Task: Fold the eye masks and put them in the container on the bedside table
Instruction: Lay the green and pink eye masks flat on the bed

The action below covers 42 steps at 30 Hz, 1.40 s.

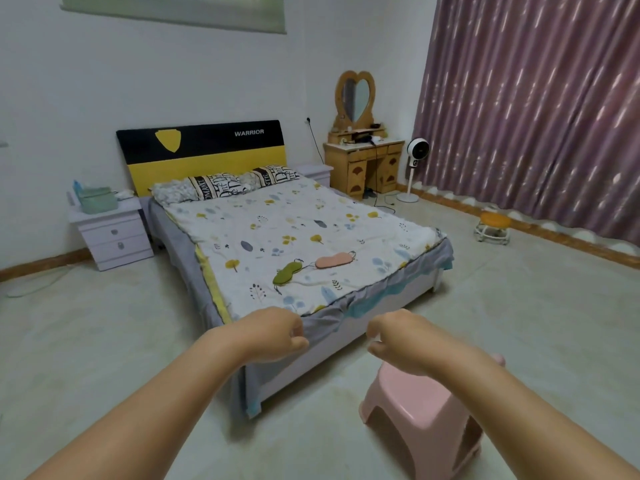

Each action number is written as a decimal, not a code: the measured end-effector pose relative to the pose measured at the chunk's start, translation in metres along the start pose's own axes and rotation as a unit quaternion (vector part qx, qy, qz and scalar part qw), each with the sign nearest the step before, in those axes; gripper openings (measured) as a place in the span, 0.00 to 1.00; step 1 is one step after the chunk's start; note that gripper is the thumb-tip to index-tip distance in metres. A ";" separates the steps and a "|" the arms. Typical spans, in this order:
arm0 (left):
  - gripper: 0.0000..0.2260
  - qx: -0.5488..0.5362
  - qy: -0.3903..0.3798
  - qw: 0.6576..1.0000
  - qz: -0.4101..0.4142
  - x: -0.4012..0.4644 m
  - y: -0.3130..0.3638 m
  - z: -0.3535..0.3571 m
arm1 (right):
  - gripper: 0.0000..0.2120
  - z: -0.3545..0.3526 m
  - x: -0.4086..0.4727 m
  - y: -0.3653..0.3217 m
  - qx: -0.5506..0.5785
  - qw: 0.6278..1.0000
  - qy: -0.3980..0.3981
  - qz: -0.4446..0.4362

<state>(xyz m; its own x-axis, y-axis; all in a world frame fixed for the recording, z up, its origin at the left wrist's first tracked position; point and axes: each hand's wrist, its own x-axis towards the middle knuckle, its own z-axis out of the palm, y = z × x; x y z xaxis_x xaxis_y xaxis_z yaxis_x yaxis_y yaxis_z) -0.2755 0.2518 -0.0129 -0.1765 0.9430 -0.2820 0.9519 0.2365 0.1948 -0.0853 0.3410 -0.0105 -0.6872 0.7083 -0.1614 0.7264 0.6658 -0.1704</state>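
Note:
Two eye masks lie flat on the bed's patterned quilt point(311, 216) near its foot: a green eye mask point(286, 274) on the left and a pink eye mask point(333, 260) to its right, straps trailing. A pale green container point(97, 199) stands on the lilac bedside table point(112, 233) left of the headboard. My left hand point(275, 332) and my right hand point(398, 336) hover side by side in front of the bed's foot, short of the masks. Both hands have loosely curled fingers and hold nothing.
A pink plastic stool point(422, 414) stands on the floor under my right forearm. A wooden dressing table point(363, 164) with a heart mirror, a standing fan point(414, 168) and a small orange stool point(493, 225) sit to the right, by the purple curtain.

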 end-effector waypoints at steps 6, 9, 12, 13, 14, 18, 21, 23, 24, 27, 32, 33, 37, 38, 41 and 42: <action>0.15 0.003 0.005 1.000 0.000 0.080 -0.014 -0.020 | 0.13 -0.021 0.080 0.033 0.013 1.000 0.010 0.001; 0.15 -0.001 0.008 1.000 -0.014 0.124 -0.017 -0.029 | 0.14 -0.031 0.123 0.051 0.016 1.000 0.016 -0.007; 0.15 -0.024 0.018 0.999 -0.029 0.170 -0.015 -0.044 | 0.15 -0.043 0.166 0.076 0.022 0.999 0.015 -0.022; 0.15 -0.031 0.021 0.999 -0.030 0.185 -0.012 -0.049 | 0.15 -0.046 0.180 0.085 0.025 0.999 0.014 -0.027; 0.15 -0.036 0.023 0.999 -0.031 0.201 -0.009 -0.054 | 0.15 -0.050 0.194 0.095 0.027 0.999 0.015 -0.031; 0.14 -0.066 0.041 0.996 -0.032 0.258 0.006 -0.068 | 0.14 -0.061 0.246 0.128 0.006 0.998 0.026 -0.051; 0.14 -0.071 0.036 0.996 -0.040 0.290 0.006 -0.075 | 0.14 -0.062 0.277 0.144 0.006 0.998 0.016 -0.059; 0.14 -0.064 0.034 0.996 -0.048 0.312 0.001 -0.081 | 0.15 -0.061 0.297 0.152 0.009 0.998 0.011 -0.066; 0.14 -0.061 0.036 0.996 -0.051 0.323 -0.002 -0.085 | 0.15 -0.060 0.307 0.156 0.011 0.998 0.008 -0.067; 0.14 -0.060 0.036 0.996 -0.055 0.356 -0.014 -0.092 | 0.14 -0.055 0.339 0.165 0.009 0.998 -0.008 -0.065; 0.15 -0.064 0.022 0.996 -0.054 0.412 -0.047 -0.101 | 0.15 -0.052 0.408 0.166 0.003 0.997 -0.030 -0.064; 0.15 -0.064 0.019 0.996 -0.055 0.424 -0.056 -0.104 | 0.15 -0.053 0.424 0.164 0.003 0.997 -0.030 -0.066; 0.15 -0.063 0.014 0.996 -0.065 0.469 -0.102 -0.124 | 0.12 -0.064 0.492 0.148 0.013 0.996 -0.029 -0.078; 0.15 -0.066 0.013 0.995 -0.069 0.480 -0.114 -0.131 | 0.12 -0.069 0.509 0.143 0.017 0.996 -0.032 -0.081; 0.15 -0.070 0.017 0.994 -0.080 0.509 -0.150 -0.152 | 0.13 -0.085 0.564 0.127 0.012 0.996 -0.035 -0.078; 0.15 -0.068 0.019 0.994 -0.084 0.518 -0.162 -0.159 | 0.14 -0.089 0.581 0.122 0.011 0.997 -0.031 -0.076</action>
<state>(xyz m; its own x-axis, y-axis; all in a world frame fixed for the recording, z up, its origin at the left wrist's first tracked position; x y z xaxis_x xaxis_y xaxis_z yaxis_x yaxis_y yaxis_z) -0.5611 0.7396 -0.0408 -0.3413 0.8955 -0.2856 0.8664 0.4175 0.2738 -0.3949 0.8542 -0.0382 -0.7892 0.5836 -0.1914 0.6139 0.7588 -0.2176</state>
